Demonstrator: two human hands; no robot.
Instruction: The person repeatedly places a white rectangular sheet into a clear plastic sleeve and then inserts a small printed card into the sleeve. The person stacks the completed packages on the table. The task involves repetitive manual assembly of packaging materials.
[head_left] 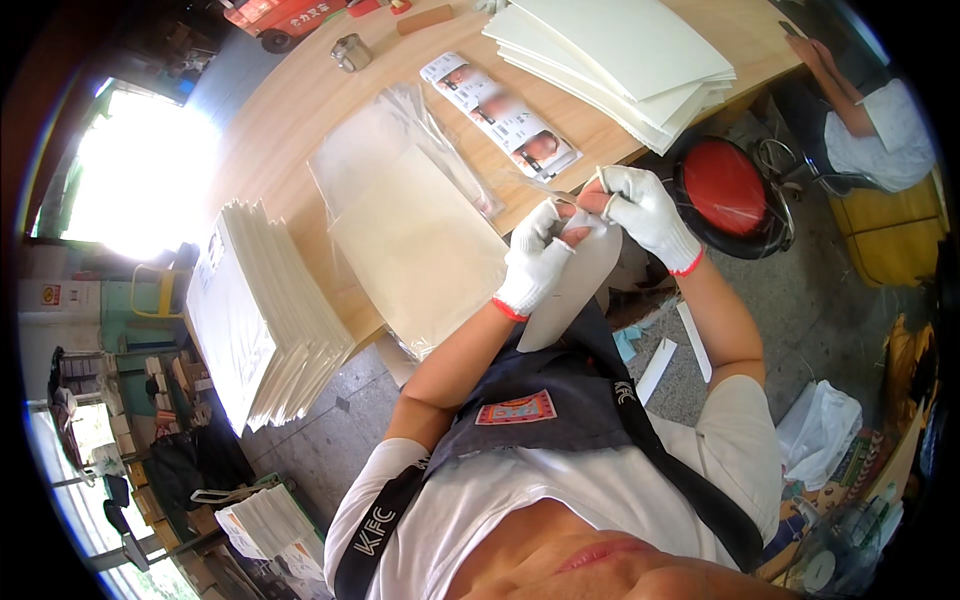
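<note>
Pale strip (568, 290), one, long and curved, blank on the side in view. Location: in front of the apron (545, 420), off the near edge of the tabletop (275, 135), its upper end between both hands, its lower end hanging free.

Left hand (540, 255), in a white fingerless-tip glove: grip narrow, thumb and fingers pinching the strip near its upper end. Right hand (640, 215), gloved alike: grip narrow, fingertips pinched at the same end, close to the left; exact contact partly hidden.

Handling, as judged: light, flexible, probably smooth and a little slippery, easily creased or torn. Best held by the upper edge, bare fingertips flat, the tail left to hang.

Nearby on tabletop: cream sheet (425, 255) with clear film about it; printed label strip (500, 115) with portraits, lying flat beyond the hands; pale board stack (615, 60), far right; second stack (265, 320), left; metal tin (350, 53), far side.
</note>
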